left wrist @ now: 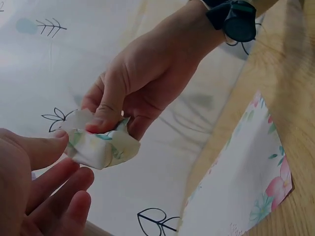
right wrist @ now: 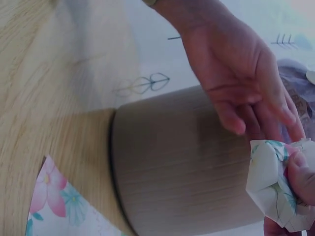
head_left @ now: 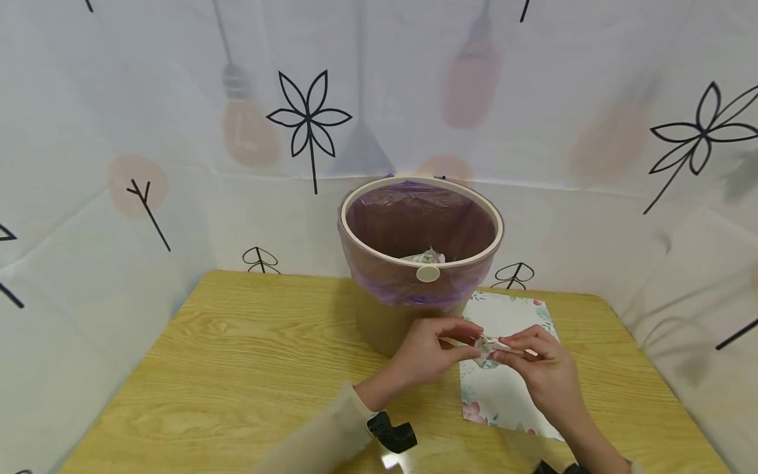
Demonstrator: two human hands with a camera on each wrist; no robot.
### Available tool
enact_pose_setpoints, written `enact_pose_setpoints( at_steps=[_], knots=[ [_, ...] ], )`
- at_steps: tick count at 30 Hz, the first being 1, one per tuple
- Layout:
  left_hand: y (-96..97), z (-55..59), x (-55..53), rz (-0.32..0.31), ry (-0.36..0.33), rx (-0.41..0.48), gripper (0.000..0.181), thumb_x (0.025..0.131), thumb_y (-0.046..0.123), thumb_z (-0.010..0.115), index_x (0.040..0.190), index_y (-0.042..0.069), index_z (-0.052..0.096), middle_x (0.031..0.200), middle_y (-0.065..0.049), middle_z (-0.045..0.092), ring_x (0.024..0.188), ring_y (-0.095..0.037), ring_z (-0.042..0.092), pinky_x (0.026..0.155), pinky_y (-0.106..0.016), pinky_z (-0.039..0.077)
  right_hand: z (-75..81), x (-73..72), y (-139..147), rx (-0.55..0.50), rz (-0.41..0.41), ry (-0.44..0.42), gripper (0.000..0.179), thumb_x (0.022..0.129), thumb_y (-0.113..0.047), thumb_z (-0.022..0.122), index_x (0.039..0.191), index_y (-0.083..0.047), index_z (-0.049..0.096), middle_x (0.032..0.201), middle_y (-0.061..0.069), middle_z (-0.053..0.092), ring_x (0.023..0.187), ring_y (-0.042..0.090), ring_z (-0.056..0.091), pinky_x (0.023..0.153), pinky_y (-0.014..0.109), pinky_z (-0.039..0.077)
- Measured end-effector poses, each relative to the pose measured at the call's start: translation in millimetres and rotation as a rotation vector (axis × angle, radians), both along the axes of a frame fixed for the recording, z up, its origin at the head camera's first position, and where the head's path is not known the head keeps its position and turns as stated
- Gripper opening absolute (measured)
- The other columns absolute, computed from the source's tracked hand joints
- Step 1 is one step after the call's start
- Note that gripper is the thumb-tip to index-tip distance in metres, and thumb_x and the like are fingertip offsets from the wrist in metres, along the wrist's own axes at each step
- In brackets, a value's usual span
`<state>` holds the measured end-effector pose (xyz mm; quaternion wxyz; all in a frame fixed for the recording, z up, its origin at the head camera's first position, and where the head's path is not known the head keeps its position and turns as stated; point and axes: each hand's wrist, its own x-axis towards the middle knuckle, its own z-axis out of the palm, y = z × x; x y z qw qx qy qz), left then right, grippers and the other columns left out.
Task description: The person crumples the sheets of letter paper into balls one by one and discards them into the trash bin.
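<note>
In the head view my right hand (head_left: 547, 372) pinches a crumpled piece of floral paper (head_left: 487, 352) over the flat sheet, in front of the bin. The left wrist view shows the right thumb pressed on top of this wad (left wrist: 101, 147), which has folded, angular sides. My left hand (head_left: 423, 355) is at the wad's left side, thumb and fingers loosely bent. Its thumb tip is right at the wad's edge, and the other fingers (left wrist: 74, 196) are spread below. In the right wrist view the left hand (right wrist: 236, 69) reaches toward the wad with relaxed fingers.
A tan bin (head_left: 379, 329) with a purple bag (head_left: 403, 289) under its cream rim stands at the back middle. Crumpled paper (head_left: 431, 257) lies inside it. A white flower-bordered sheet (head_left: 509, 401) lies on the wooden table (head_left: 249, 368). Patterned cloth (head_left: 177, 99) surrounds the table.
</note>
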<state>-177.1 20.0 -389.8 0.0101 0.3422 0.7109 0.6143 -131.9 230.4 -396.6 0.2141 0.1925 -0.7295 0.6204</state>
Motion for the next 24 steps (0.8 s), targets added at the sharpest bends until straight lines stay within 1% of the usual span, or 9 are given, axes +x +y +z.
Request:
enact_pose_setpoints(
  at_steps=[2,6,9,11,14,17,20,22,24],
  knots=[
    [-8.0,2.9,0.4,-0.007,0.027,-0.04,0.022,0.089,0.013,0.076,0.111,0.008,0.074,0.106,0.003,0.073,0.093,-0.001,0.067,0.074,-0.021,0.055,-0.1,0.3,2,0.001,-0.037,-0.019,0.02,0.072,0.024,0.074,0.088,0.011,0.073,0.09,0.008,0.06,0.083,0.013,0.065,0.068,0.024,0.057],
    [-26.1,9.5,1.4,0.005,0.098,-0.111,0.016,0.091,0.012,0.074,0.106,0.009,0.076,0.103,0.003,0.075,0.09,0.003,0.065,0.073,-0.02,0.054,-0.2,0.7,5,-0.043,-0.098,-0.067,0.021,0.072,0.023,0.075,0.09,0.011,0.073,0.09,0.006,0.063,0.085,0.013,0.063,0.068,0.021,0.056],
    [-42.3,13.3,0.7,0.035,0.129,-0.142,0.011,0.091,0.012,0.074,0.101,0.01,0.077,0.096,0.005,0.075,0.084,0.002,0.064,0.07,-0.02,0.054,0.7,0.6,9,-0.086,-0.106,-0.111,0.02,0.074,0.022,0.075,0.092,0.012,0.071,0.089,0.005,0.062,0.085,0.014,0.065,0.07,0.021,0.056],
    [-54.6,14.9,-0.8,0.052,0.155,-0.146,0.008,0.091,0.013,0.074,0.098,0.01,0.077,0.091,0.004,0.074,0.079,0.0,0.064,0.068,-0.022,0.054,1.4,0.4,12,-0.098,-0.109,-0.131,0.02,0.075,0.021,0.075,0.094,0.013,0.071,0.089,0.004,0.062,0.085,0.013,0.066,0.071,0.021,0.056],
    [-75.1,17.3,-4.0,0.065,0.175,-0.141,0.007,0.091,0.013,0.074,0.095,0.008,0.077,0.088,0.002,0.074,0.075,-0.004,0.065,0.066,-0.024,0.055,2.9,-0.2,15,-0.106,-0.111,-0.142,0.02,0.077,0.02,0.074,0.095,0.013,0.07,0.09,0.004,0.061,0.083,0.012,0.066,0.072,0.02,0.055],
    [-98.6,23.1,-7.5,0.063,0.167,-0.161,0.01,0.092,0.014,0.073,0.097,0.006,0.076,0.088,0.001,0.073,0.076,-0.007,0.066,0.067,-0.027,0.056,4.3,-1.6,18,-0.14,-0.109,-0.132,0.021,0.077,0.022,0.072,0.095,0.014,0.069,0.09,0.005,0.063,0.08,0.011,0.065,0.07,0.019,0.055],
    [-124.2,32.9,-12.0,0.064,0.142,-0.224,0.013,0.093,0.016,0.072,0.101,0.006,0.076,0.09,0.002,0.072,0.078,-0.01,0.066,0.069,-0.029,0.056,5.9,-4.1,22,-0.187,-0.082,-0.116,0.02,0.077,0.024,0.07,0.095,0.015,0.067,0.089,0.005,0.065,0.078,0.011,0.066,0.069,0.02,0.056],
    [-140.5,39.7,-16.8,0.09,0.137,-0.257,0.013,0.093,0.017,0.072,0.101,0.008,0.075,0.089,0.004,0.072,0.078,-0.011,0.066,0.07,-0.031,0.056,6.9,-6.0,24,-0.215,-0.055,-0.101,0.02,0.078,0.025,0.068,0.094,0.015,0.066,0.09,0.006,0.065,0.078,0.011,0.067,0.069,0.02,0.056],
    [-154.8,45.5,-23.4,0.147,0.139,-0.254,0.012,0.094,0.017,0.072,0.101,0.008,0.075,0.089,0.004,0.071,0.079,-0.012,0.065,0.069,-0.032,0.055,7.8,-7.9,27,-0.234,-0.027,-0.086,0.019,0.079,0.026,0.067,0.093,0.014,0.066,0.09,0.006,0.065,0.08,0.012,0.069,0.07,0.021,0.056]
  ],
)
